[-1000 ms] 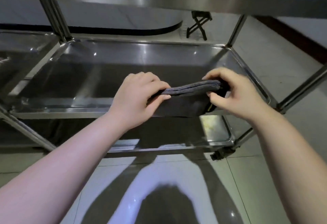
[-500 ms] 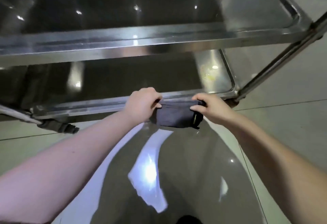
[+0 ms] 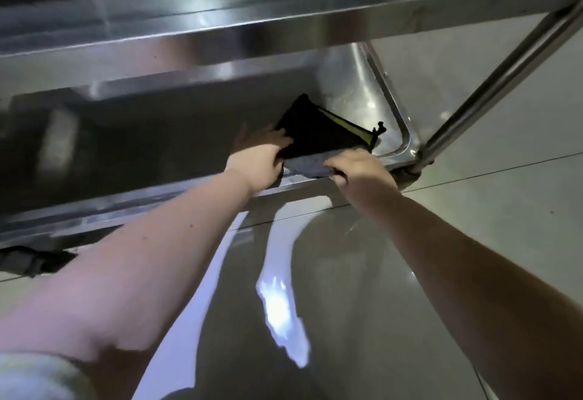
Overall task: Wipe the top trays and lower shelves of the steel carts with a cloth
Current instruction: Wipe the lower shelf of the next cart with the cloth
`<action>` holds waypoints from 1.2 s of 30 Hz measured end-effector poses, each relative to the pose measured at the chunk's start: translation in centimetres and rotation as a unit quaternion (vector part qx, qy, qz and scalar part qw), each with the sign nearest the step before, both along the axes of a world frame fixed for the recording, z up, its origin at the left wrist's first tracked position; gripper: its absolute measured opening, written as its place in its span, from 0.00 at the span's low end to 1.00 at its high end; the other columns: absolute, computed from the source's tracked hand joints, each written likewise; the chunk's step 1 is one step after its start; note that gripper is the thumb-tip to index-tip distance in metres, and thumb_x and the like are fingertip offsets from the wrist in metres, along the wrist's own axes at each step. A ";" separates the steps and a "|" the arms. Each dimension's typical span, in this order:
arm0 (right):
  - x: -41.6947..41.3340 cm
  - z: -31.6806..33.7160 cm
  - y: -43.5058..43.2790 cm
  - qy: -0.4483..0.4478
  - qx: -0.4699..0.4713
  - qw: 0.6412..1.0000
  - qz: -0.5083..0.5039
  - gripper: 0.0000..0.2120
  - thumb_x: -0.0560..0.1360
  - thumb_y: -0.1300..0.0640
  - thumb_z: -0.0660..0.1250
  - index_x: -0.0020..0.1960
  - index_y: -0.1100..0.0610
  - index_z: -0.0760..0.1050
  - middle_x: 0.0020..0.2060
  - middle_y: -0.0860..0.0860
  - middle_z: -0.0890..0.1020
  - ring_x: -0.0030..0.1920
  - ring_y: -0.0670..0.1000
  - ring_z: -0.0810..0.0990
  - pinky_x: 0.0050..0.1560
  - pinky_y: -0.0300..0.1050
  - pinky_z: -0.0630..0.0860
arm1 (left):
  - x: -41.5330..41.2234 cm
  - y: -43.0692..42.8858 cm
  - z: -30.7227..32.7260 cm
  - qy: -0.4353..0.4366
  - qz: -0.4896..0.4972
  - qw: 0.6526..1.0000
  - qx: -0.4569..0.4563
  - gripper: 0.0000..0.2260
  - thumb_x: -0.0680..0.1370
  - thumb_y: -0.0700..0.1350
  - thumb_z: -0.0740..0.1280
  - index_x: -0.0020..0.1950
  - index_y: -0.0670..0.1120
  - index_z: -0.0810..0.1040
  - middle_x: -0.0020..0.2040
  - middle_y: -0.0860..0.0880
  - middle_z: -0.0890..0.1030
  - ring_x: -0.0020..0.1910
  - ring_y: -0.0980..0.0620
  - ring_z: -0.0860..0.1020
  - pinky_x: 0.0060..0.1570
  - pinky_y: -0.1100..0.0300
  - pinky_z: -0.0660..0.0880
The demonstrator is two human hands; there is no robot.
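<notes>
The grey cloth [image 3: 309, 164] lies at the front right corner of the lower shelf [image 3: 157, 134], mirrored in its steel. The left hand [image 3: 255, 163] grips the cloth's left edge, and the right hand [image 3: 359, 169] grips its right edge. The steel post [image 3: 504, 77] rises beside them, over the glossy floor tiles [image 3: 473, 226].

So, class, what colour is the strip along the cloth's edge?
Yellow, on the dark cloth; head view.

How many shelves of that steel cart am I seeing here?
2. An upper shelf runs across the top of the view; the bottom shelf lies beneath it, where the left hand and right hand hold the cloth. Higher levels may be out of frame.
</notes>
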State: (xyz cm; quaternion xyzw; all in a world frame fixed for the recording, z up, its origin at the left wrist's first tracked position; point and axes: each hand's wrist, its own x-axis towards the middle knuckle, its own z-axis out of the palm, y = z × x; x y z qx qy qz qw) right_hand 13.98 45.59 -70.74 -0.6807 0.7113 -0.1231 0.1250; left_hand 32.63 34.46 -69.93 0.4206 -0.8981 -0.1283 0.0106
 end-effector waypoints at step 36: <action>-7.0 -5.6 -19.6 0.115 0.057 0.976 -0.174 0.29 0.79 0.35 0.47 0.78 0.41 0.51 0.79 0.45 0.52 0.78 0.61 0.47 0.75 0.63 0.44 | 7.5 -6.9 -7.9 -0.048 0.155 0.985 -0.062 0.27 0.77 0.66 0.42 0.77 0.67 0.45 0.80 0.58 0.46 0.79 0.46 0.44 0.71 0.33 0.40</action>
